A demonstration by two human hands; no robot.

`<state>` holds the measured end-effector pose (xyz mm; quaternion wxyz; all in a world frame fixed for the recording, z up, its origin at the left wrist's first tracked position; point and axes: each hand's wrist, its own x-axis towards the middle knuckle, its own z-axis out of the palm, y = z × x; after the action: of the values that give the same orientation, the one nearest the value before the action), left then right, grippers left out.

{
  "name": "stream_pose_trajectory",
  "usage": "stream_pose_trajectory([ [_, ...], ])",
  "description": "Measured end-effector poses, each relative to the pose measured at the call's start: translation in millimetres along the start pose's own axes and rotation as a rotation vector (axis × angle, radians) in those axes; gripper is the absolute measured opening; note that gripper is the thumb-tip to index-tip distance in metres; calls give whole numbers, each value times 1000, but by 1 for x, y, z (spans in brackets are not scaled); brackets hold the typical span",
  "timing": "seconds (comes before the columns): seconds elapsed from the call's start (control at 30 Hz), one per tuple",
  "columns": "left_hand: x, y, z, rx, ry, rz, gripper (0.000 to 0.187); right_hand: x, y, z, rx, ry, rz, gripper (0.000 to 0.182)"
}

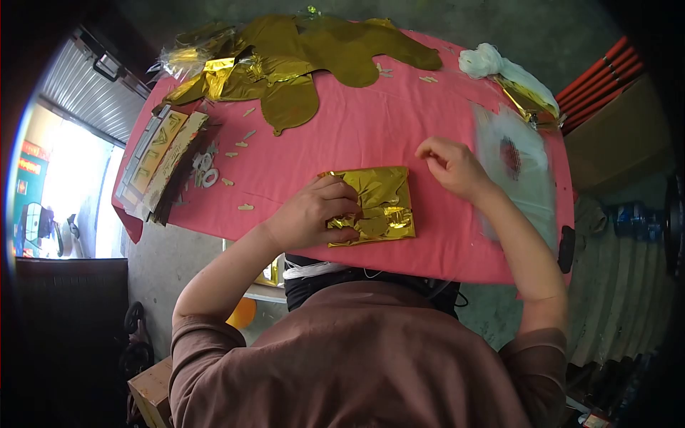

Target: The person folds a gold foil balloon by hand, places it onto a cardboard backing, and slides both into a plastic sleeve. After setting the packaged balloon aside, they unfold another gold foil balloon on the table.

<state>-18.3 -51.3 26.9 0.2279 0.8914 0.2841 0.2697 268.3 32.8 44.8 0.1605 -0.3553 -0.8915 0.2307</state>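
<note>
A folded gold foil balloon lies as a shiny, creased square near the front edge of the pink-covered table. My left hand curls its fingers over the left side of the square and grips it. To the right and slightly higher, my right hand hovers apart from the foil. Its fingers are bent and drawn together, with nothing visible in them. More gold foil balloons lie flat and unfolded along the far left edge.
Printed cardboard sleeves stand at the left beside small white rings and scattered pale slips. Clear plastic bags lie at the right. A white bundle of string sits at the far right corner, with red poles beyond.
</note>
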Motion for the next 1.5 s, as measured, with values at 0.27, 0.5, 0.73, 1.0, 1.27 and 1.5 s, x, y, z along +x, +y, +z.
stream_pose_trajectory([
  [0.27, -1, -1, 1, 24, 24, 17, 29, 3, -62, 55, -164, 26, -119, 46],
  [0.5, -3, 1, 3, 32, 39, 14, 26, -12, -63, 85, -265, -12, -81, 58],
  [0.73, -9, 3, -14, 30, 104, -2, 16, -12, -70, 83, -270, -14, -67, 62],
  [1.0, -12, -30, -28, -36, 295, -430, 11, -12, -68, 83, -291, -8, -98, 64],
  [1.27, -6, -42, -36, -111, 113, -428, 13, -12, -67, 83, -297, -10, -91, 64],
  [1.5, 0, -45, -45, -191, 34, -361, 18, -12, -68, 83, -297, -11, -84, 64],
])
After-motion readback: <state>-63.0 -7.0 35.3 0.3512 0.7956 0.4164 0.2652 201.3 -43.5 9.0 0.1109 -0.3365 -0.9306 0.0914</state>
